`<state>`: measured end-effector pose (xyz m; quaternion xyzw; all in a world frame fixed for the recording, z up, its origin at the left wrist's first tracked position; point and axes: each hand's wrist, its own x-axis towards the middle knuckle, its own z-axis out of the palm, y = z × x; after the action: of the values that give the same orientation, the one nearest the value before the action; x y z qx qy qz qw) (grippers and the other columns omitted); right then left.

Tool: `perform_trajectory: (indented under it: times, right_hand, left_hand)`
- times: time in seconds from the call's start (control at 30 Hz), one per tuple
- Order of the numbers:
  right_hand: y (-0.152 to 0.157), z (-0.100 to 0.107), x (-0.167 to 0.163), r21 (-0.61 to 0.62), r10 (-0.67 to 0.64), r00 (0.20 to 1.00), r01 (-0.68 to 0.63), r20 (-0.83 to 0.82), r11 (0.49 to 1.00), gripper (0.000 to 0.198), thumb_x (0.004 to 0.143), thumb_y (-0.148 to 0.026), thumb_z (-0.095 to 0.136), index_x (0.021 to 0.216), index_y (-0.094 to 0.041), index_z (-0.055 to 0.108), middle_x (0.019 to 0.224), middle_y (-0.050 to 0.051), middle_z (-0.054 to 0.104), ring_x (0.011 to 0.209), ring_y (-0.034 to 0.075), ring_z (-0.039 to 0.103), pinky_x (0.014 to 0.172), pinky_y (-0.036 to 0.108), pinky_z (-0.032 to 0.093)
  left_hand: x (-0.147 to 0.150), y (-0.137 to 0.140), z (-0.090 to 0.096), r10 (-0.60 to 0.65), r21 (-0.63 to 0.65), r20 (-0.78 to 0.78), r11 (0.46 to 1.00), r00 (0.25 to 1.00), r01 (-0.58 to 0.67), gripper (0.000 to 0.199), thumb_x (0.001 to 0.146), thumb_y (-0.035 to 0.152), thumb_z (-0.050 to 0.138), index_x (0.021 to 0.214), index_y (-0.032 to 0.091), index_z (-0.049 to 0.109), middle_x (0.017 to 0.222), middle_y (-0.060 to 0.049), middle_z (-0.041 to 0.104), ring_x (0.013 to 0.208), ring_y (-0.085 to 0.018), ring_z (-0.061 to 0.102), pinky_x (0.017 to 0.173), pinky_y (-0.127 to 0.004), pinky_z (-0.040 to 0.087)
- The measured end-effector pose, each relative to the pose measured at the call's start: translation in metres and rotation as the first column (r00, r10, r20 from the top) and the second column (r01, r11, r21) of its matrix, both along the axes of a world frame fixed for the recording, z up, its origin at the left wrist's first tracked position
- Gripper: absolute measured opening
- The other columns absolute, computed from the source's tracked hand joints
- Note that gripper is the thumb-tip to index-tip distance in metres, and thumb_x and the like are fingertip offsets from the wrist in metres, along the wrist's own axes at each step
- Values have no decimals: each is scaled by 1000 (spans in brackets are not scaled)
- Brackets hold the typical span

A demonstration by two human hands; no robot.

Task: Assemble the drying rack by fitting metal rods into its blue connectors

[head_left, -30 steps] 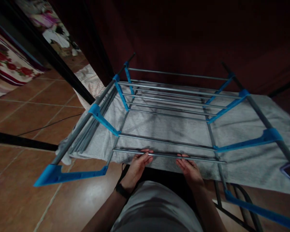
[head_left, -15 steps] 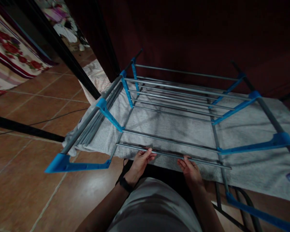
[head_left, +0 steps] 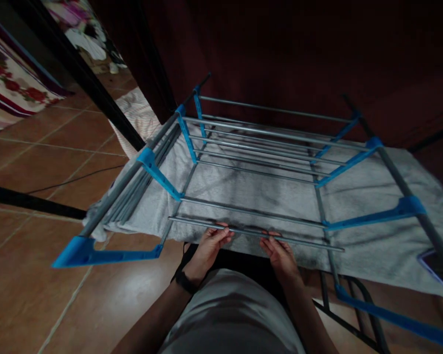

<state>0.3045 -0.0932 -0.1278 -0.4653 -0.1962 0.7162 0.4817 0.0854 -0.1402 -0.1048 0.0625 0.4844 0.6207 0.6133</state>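
Under the nearest rail (head_left: 254, 232), left hand (head_left: 206, 248) and right hand (head_left: 280, 253), fingertips hidden, grip unclear against the grey towel (head_left: 372, 250).

The room is dim. The floor (head_left: 29, 177) is of glossy reddish-brown tiles with pale grout lines, and a thin dark cable (head_left: 70, 182) runs across it. A dark maroon wall (head_left: 280, 49) fills the far side. At upper left lie a red flowered cloth (head_left: 7, 83) and a heap of laundry (head_left: 77, 29).
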Motion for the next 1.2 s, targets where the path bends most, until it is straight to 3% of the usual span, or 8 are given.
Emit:
perform_trajectory:
  times: [0.17, 0.57, 0.8, 1.0, 1.2]
  right_hand:
    - [2, 9, -4, 3, -35, 999, 35, -35, 999, 28, 65, -31, 87, 86, -24, 72, 92, 1, 76, 84, 19, 73, 85, 38, 59]
    - [5, 17, -12, -23, -84, 995, 83, -59, 996, 29, 59, -30, 90, 79, -23, 70, 78, -1, 73, 74, 19, 71, 77, 37, 59]
    - [5, 16, -15, 36, -40, 993, 44, -109, 998, 26, 66, -31, 86, 85, -25, 69, 95, 2, 76, 82, 18, 71, 84, 38, 58]
    - [7, 12, -15, 38, -36, 992, 41, -118, 998, 28, 66, -32, 86, 86, -22, 68, 95, 3, 76, 83, 17, 71, 85, 36, 58]
    - [12, 7, -15, -19, -122, 987, 121, -100, 992, 36, 60, -33, 90, 84, -21, 66, 84, 0, 74, 76, 18, 72, 77, 36, 61]
  left_hand:
    - [0, 3, 6, -20, 2, -13, 1000, 1000, 20, 34, 64, 22, 88, 94, 18, 72, 86, -2, 73, 86, -18, 70, 77, -26, 53]
    - [2, 11, 5, 15, -26, -60, 1000, 998, -16, 34, 58, 30, 92, 81, 16, 72, 73, 0, 70, 68, -12, 66, 65, -22, 49]
    - [1, 15, -3, -5, -98, -57, 995, 998, -1, 37, 55, 36, 93, 72, 14, 70, 70, -4, 72, 69, -15, 68, 65, -23, 52]
    - [-1, 15, -8, 5, -81, -30, 997, 1000, -7, 34, 56, 28, 93, 77, 14, 71, 76, -4, 73, 71, -16, 70, 66, -23, 54]
    - [-1, 14, -8, -64, -92, -57, 994, 996, 59, 43, 54, 28, 94, 89, 13, 74, 83, -7, 75, 77, -17, 71, 69, -24, 55]
